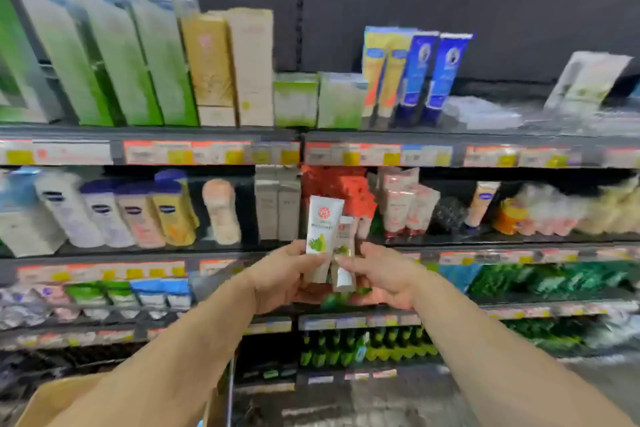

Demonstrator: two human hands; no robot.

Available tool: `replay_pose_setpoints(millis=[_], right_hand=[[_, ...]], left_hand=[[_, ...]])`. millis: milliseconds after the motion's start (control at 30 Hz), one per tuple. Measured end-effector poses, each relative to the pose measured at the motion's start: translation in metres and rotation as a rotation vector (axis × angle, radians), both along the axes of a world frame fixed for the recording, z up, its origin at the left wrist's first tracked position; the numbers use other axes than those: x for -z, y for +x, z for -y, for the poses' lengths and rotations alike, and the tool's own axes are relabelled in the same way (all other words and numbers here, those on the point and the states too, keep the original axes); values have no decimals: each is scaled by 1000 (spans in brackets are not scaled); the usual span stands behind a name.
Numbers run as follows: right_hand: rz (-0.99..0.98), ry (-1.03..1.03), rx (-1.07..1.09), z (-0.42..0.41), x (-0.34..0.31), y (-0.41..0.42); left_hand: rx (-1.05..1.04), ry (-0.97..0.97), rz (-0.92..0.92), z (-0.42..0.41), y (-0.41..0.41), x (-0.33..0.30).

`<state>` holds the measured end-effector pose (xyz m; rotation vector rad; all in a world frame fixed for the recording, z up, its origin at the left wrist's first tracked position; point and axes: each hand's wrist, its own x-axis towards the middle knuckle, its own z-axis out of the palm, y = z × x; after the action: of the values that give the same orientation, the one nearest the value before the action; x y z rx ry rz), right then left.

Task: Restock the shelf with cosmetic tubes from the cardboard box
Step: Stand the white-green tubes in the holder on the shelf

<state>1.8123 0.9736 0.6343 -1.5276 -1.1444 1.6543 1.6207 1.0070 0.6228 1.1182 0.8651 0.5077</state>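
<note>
My left hand [284,274] grips a white cosmetic tube [322,229] with a red round logo and a green leaf print, held upright in front of the shelf. My right hand [381,274] pinches a second, smaller white tube [343,253] just to the right of the first; the two tubes overlap. Both tubes are raised before the second shelf level [485,239], near red packs and pink tubes. The cardboard box [62,399] shows at the bottom left, partly hidden by my left forearm.
The top shelf [207,132] carries green and cream cartons, yellow and blue tubes and an open stretch on the right. Lotion bottles [138,211] fill the second level on the left. Lower levels hold green and blue sachets and small green bottles [363,347]. The picture is motion-blurred.
</note>
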Motion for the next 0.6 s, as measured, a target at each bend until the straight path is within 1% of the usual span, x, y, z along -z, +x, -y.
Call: replay_pose_setpoints(millis=[133, 200, 300, 433, 533, 600], right_hand=[[1, 176, 212, 36, -46, 156], [41, 287, 325, 58, -71, 223], [129, 396, 487, 78, -106, 309], [134, 471, 607, 81, -130, 392], [126, 528, 684, 69, -137, 431], [171, 562, 711, 54, -139, 454]], left_hand=[[97, 131, 21, 13, 164, -46], [92, 189, 69, 23, 243, -65], [90, 289, 127, 36, 338, -93], [110, 456, 114, 30, 413, -129], [81, 536, 80, 5, 451, -147], [58, 594, 72, -17, 471, -155]])
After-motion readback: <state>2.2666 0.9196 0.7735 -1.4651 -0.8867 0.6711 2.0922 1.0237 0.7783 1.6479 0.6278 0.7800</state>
